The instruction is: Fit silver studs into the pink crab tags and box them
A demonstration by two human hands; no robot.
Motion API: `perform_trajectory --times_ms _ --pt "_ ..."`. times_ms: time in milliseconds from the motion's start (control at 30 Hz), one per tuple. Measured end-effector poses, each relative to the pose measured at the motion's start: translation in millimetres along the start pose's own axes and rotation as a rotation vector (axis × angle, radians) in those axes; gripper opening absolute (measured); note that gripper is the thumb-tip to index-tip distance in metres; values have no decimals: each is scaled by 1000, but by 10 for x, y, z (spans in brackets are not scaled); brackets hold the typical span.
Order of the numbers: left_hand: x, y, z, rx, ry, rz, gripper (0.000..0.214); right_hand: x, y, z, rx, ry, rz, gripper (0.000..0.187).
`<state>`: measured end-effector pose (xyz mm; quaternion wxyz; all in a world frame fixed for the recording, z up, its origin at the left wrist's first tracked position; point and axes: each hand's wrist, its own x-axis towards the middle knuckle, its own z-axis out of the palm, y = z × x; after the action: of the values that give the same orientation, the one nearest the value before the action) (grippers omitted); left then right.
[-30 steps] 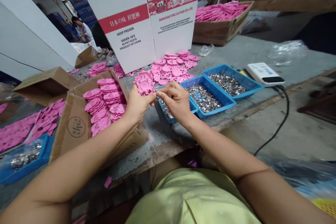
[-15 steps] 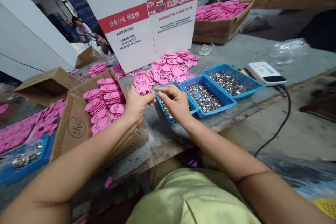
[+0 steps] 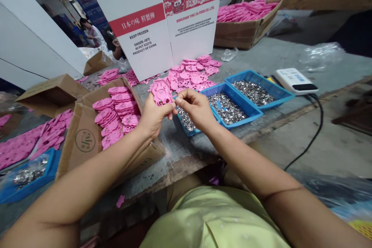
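Note:
My left hand (image 3: 152, 118) grips a pink plastic paw-shaped piece (image 3: 161, 92) by its lower edge and holds it upright above the bench. My right hand (image 3: 197, 109) is pinched at the piece's right edge, fingertips touching it; what it pinches is too small to name. Right under my hands lies a blue tray (image 3: 190, 131) of small silver metal parts. A cardboard box (image 3: 84, 139) with stacked pink pieces (image 3: 114, 114) stands to the left.
Two more blue trays (image 3: 232, 105) (image 3: 257, 87) of metal parts sit to the right, loose pink pieces (image 3: 193, 73) behind them. A tall white carton (image 3: 157, 19) stands at the back. A white device (image 3: 295, 80) with a black cable lies at right. A person works far back left.
My right hand rose from the tray edge back up to the pink piece's right side. My left hand tilted the piece slightly and lifted it a little.

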<state>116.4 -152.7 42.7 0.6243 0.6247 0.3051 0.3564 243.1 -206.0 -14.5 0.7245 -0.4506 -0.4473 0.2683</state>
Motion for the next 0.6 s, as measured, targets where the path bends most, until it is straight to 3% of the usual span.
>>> perform_trajectory --times_ms 333,600 --pt "-13 0 26 -37 -245 -32 55 52 -159 -172 -105 -8 -37 16" --pt "-14 -9 18 -34 -263 -26 59 42 -183 -148 -98 -21 -14 18"
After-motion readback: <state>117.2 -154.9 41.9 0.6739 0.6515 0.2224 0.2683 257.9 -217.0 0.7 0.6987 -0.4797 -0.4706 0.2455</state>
